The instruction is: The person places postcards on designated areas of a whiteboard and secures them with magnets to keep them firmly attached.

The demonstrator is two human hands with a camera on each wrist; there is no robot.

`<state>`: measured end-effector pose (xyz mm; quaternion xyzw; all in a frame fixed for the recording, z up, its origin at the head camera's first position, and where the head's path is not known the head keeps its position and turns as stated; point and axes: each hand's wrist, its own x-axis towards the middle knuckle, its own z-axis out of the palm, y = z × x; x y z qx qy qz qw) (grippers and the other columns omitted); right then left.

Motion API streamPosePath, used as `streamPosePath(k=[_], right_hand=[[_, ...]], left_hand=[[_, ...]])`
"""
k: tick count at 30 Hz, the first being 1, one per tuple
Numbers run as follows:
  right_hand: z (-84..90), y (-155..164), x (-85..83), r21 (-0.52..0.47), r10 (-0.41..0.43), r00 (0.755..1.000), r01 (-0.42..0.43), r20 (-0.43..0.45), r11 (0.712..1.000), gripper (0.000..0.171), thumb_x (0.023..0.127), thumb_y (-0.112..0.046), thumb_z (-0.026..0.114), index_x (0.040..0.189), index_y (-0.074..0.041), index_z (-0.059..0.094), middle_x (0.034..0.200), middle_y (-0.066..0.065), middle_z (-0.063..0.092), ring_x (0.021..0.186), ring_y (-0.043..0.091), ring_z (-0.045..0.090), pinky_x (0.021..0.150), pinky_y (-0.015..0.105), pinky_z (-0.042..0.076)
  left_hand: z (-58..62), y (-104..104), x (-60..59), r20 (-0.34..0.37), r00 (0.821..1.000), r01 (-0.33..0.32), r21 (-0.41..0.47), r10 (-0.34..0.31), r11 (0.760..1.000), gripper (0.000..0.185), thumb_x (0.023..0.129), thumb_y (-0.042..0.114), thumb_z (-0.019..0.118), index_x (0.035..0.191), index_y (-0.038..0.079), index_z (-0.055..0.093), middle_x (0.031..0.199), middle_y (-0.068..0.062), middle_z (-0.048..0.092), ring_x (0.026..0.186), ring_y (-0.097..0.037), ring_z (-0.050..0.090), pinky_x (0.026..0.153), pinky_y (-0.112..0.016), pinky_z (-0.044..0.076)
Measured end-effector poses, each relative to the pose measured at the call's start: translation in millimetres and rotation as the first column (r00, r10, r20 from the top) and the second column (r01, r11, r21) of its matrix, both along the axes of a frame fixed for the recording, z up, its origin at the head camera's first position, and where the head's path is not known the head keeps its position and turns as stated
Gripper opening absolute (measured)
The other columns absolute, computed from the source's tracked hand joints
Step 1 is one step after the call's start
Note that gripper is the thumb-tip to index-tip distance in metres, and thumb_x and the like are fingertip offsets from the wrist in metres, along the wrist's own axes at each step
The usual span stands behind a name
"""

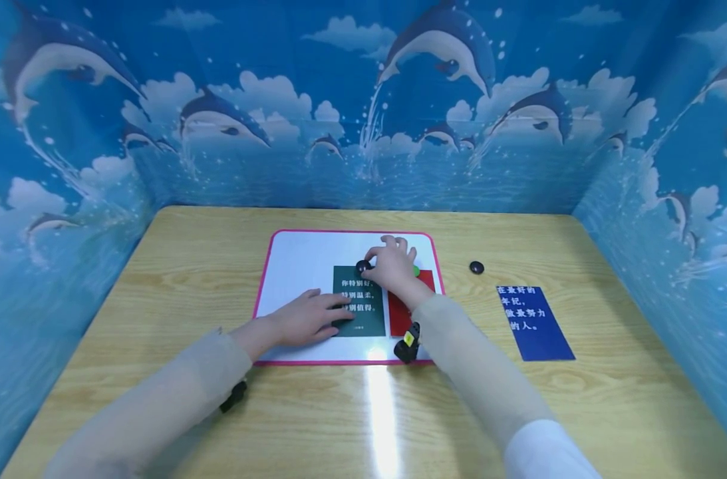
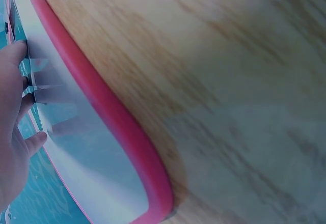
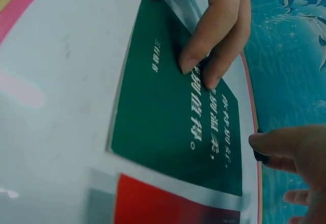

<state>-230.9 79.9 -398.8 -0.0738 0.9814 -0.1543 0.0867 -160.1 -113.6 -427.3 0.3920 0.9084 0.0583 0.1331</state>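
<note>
A white board with a pink rim (image 1: 297, 259) lies in the middle of the wooden table (image 1: 189, 253). On it are a green card with white writing (image 1: 363, 319) and a red card (image 1: 399, 316) to its right. My left hand (image 1: 330, 311) lies flat with straight fingers on the green card's left edge; in the right wrist view its fingertips (image 3: 196, 56) press the green card (image 3: 173, 132). My right hand (image 1: 372, 266) pinches a black round magnet (image 1: 363, 266) at the green card's top edge. A green magnet (image 1: 416, 271) peeks out beside that hand.
A second black magnet (image 1: 476, 267) sits on the table right of the board. A blue card with white writing (image 1: 533, 322) lies further right. Blue dolphin-print walls (image 1: 363, 133) close in the table on three sides.
</note>
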Motion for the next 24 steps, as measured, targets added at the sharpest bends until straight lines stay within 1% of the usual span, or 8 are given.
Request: streamPosePath(k=[5, 10, 17, 24], right_hand=[[-3.2, -3.8, -2.0, -0.004, 0.024, 1.0, -0.024, -0.011, 1.0, 0.031, 0.081, -0.035, 0.072, 0.107, -0.018, 0.07, 0.146, 0.013, 0.034, 0.134, 0.036, 0.023, 0.109, 0.061, 0.016], [-5.0, -6.7, -2.1, -0.015, 0.026, 0.999, -0.026, -0.018, 1.0, 0.03, 0.081, -0.034, 0.072, 0.106, -0.017, 0.07, 0.146, 0.013, 0.035, 0.134, 0.036, 0.023, 0.109, 0.062, 0.015], [-5.3, -9.8, -2.1, -0.025, 0.039, 0.999, -0.04, -0.008, 0.999, 0.029, 0.081, -0.033, 0.071, 0.106, -0.017, 0.07, 0.145, 0.013, 0.036, 0.134, 0.036, 0.023, 0.109, 0.062, 0.014], [-6.6, -10.5, -2.5, -0.029, 0.046, 0.999, -0.045, 0.006, 0.999, 0.03, 0.082, -0.032, 0.071, 0.108, -0.017, 0.07, 0.146, 0.014, 0.035, 0.135, 0.037, 0.022, 0.109, 0.063, 0.013]], left_hand=[[-0.8, 0.4, -0.4, -0.012, 1.0, 0.004, -0.012, -0.005, 1.0, 0.044, 0.095, 0.04, 0.05, 0.138, 0.033, 0.044, 0.147, 0.001, 0.04, 0.137, -0.016, 0.036, 0.11, -0.052, 0.03], [-0.8, 0.6, -0.8, -0.015, 1.0, 0.004, -0.015, -0.005, 1.0, 0.044, 0.095, 0.04, 0.05, 0.138, 0.033, 0.044, 0.147, 0.001, 0.041, 0.137, -0.016, 0.036, 0.11, -0.052, 0.03], [-1.0, -0.1, -0.9, -0.023, 1.0, 0.008, -0.012, -0.008, 1.0, 0.044, 0.095, 0.04, 0.05, 0.138, 0.033, 0.044, 0.146, 0.001, 0.041, 0.136, -0.016, 0.037, 0.11, -0.053, 0.031], [0.1, 0.7, -0.4, -0.005, 1.0, -0.003, -0.019, 0.003, 1.0, 0.044, 0.095, 0.041, 0.05, 0.138, 0.033, 0.044, 0.147, 0.002, 0.04, 0.137, -0.015, 0.035, 0.111, -0.052, 0.029]])
